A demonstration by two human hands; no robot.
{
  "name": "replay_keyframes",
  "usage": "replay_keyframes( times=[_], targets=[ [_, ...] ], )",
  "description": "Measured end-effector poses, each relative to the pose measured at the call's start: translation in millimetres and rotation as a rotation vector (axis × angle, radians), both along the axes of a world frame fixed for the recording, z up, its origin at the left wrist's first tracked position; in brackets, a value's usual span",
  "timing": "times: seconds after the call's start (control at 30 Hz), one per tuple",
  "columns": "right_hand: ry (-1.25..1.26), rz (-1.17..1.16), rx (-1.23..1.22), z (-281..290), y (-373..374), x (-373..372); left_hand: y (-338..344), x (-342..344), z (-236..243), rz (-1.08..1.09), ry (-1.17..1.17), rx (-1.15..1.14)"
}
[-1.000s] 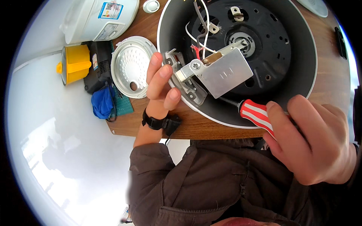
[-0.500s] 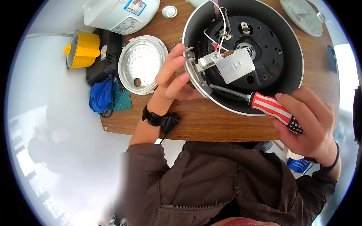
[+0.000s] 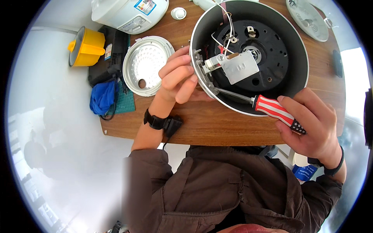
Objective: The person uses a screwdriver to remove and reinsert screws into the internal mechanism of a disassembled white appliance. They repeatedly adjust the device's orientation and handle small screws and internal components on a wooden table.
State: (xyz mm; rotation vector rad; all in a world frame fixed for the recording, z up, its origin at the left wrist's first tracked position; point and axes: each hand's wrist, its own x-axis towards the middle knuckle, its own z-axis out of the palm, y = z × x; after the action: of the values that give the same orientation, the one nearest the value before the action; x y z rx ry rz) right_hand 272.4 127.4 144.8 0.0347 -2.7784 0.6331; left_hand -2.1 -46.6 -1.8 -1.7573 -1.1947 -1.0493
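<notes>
A round metal appliance housing (image 3: 304, 66), apparently a rice cooker's shell, lies open with its dark interior showing. Inside are white wires, a black perforated base (image 3: 272, 58) and a silver metal plate (image 3: 241, 69) on a bracket at the left wall. My left hand (image 3: 176, 79) grips the housing's left side from outside, fingers bent against the wall; its thumb is partly hidden. In my right hand (image 3: 312, 124) is a screwdriver (image 3: 276, 110) with a red, white and starred black handle. Its shaft reaches over the near rim, the tip at the bracket's lower end.
Left of the housing lies a round perforated white lid (image 3: 149, 66). Behind it stand a white rice cooker (image 3: 136, 15) and a small white cap (image 3: 178, 13). Further left are a yellow container (image 3: 88, 48), a black case (image 3: 107, 66), blue cloth (image 3: 103, 97) and green mat (image 3: 126, 101). A clear lid (image 3: 311, 21) is far right.
The view has shifted slightly. My left fingers have drawn closer together and bent more against the housing. The screwdriver stays at the bracket in my right hand.
</notes>
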Motion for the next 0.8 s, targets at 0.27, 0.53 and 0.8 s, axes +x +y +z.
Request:
replay_keyframes(
  times=[0.27, 0.53, 0.8],
  targets=[
    [-0.022, 0.009, 0.047, 3.3, -3.2, -2.4, -7.6, -3.4, 5.4, 0.047, 0.096, -0.035],
    [-0.087, 0.012, 0.052, 3.6, 1.0, 3.8, -13.4, -9.1, 5.7, 0.004, 0.088, -0.087],
    [-0.118, 0.027, 0.063, 6.2, 7.6, 5.4, -9.8, -1.4, -0.6, 0.015, -0.02, -0.059]
  ],
)
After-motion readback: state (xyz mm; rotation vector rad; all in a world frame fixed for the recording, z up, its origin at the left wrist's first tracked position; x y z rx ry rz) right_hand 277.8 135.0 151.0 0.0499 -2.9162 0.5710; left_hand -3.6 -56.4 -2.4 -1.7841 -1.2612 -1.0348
